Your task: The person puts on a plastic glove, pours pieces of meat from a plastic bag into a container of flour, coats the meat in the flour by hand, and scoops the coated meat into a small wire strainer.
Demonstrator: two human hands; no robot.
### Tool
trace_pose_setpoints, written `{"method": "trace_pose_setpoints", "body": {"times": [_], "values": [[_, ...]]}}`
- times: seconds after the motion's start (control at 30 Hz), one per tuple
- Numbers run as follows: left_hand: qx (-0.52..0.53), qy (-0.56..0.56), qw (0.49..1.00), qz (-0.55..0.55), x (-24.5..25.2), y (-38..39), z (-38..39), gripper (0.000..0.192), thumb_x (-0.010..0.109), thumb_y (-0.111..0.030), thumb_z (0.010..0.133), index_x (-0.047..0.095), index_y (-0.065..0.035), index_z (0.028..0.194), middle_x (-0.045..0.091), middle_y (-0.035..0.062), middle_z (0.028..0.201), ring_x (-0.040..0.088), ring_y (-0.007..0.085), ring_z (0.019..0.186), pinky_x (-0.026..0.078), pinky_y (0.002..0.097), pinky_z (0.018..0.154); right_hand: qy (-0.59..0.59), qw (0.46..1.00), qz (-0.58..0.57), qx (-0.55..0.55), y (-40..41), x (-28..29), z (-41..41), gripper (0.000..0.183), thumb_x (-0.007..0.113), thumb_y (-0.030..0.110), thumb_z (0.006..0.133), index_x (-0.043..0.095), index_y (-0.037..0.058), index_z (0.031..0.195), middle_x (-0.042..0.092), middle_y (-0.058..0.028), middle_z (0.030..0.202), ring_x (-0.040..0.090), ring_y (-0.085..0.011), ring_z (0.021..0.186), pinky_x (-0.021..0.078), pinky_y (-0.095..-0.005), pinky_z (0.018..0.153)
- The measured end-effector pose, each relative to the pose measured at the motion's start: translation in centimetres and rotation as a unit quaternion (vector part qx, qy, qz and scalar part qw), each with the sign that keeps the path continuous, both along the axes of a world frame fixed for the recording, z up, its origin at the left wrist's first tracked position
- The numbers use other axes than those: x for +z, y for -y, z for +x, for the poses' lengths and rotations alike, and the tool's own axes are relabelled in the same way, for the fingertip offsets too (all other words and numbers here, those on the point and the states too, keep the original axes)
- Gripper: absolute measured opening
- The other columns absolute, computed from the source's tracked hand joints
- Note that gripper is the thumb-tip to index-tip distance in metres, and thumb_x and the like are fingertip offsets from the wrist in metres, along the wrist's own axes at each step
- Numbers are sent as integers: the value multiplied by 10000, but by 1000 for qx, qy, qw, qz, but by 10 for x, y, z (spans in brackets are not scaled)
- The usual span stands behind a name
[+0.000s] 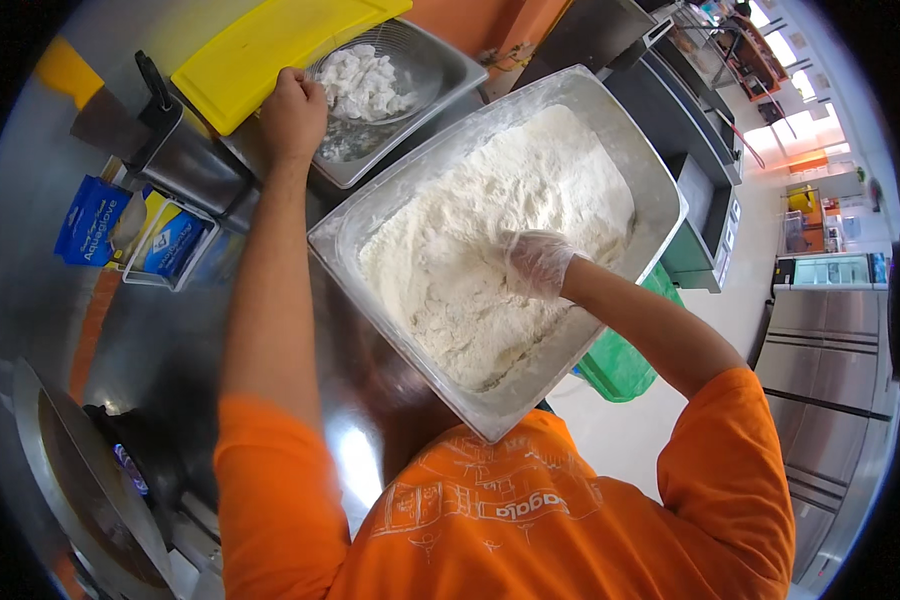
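My left hand (294,112) is bare and closed at the near rim of a round mesh strainer (420,73); what part it grips is hidden in the fist. White flour-coated pieces (364,82) lie heaped in the strainer, over a rectangular steel pan (349,174). In a clear plastic glove, my right hand (538,262) reaches into white flour (487,195), its fingertips buried. That flour fills much of a large, deep steel pan (420,341) directly in front of my body.
Along the left stand a yellow cutting board (247,60), a steel container (202,154) with a black-handled tool, and glove packets (94,221) by a wire holder. A wide pan (82,480) sits near a lit burner (130,469) at lower left. A green bin (616,367) stands below right.
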State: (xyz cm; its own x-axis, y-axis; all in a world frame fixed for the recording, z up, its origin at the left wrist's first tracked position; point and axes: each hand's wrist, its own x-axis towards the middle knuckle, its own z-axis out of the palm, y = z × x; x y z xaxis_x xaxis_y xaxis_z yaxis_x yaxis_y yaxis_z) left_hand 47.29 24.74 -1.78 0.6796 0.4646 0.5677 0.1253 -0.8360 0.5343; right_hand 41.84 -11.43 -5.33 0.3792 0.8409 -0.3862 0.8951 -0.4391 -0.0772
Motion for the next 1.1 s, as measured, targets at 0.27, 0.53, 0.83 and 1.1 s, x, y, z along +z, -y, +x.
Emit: {"method": "trace_pose_setpoints", "body": {"times": [0.27, 0.53, 0.83, 1.1], "values": [[-9, 22, 1000, -11, 4, 10, 6, 204, 522, -193, 801, 572, -24, 903, 637, 206, 785, 611, 396, 753, 480, 477, 684, -36, 996, -84, -10, 23, -38, 25, 135, 541, 98, 807, 578, 69, 933, 607, -143, 871, 605, -296, 795, 497, -344, 728], [4, 18, 1000, -6, 3, 5, 1, 207, 514, -198, 812, 564, -23, 909, 641, 201, 783, 615, 393, 755, 484, 476, 692, -76, 983, 151, -67, -60, 17, 39, 158, 574, 184, 813, 600, 66, 915, 603, -155, 935, 594, -272, 857, 483, -367, 741], [-4, 17, 1000, -13, 6, 11, 1, 189, 517, -180, 810, 558, -22, 905, 635, 210, 785, 613, 401, 752, 486, 477, 674, 27, 999, 11, -17, -83, -25, -7, 422, 596, 340, 796, 535, 98, 1136, 525, -185, 1065, 554, -337, 940, 478, -405, 793], [-13, 35, 999, -10, 4, 14, 7, 182, 535, -169, 801, 554, -24, 910, 634, 200, 767, 611, 392, 731, 480, 478, 665, -727, 562, 278, -281, -38, -30, 39, 260, 474, -10, 810, 550, 35, 1055, 576, -88, 852, 595, -197, 826, 520, -275, 607]]}}
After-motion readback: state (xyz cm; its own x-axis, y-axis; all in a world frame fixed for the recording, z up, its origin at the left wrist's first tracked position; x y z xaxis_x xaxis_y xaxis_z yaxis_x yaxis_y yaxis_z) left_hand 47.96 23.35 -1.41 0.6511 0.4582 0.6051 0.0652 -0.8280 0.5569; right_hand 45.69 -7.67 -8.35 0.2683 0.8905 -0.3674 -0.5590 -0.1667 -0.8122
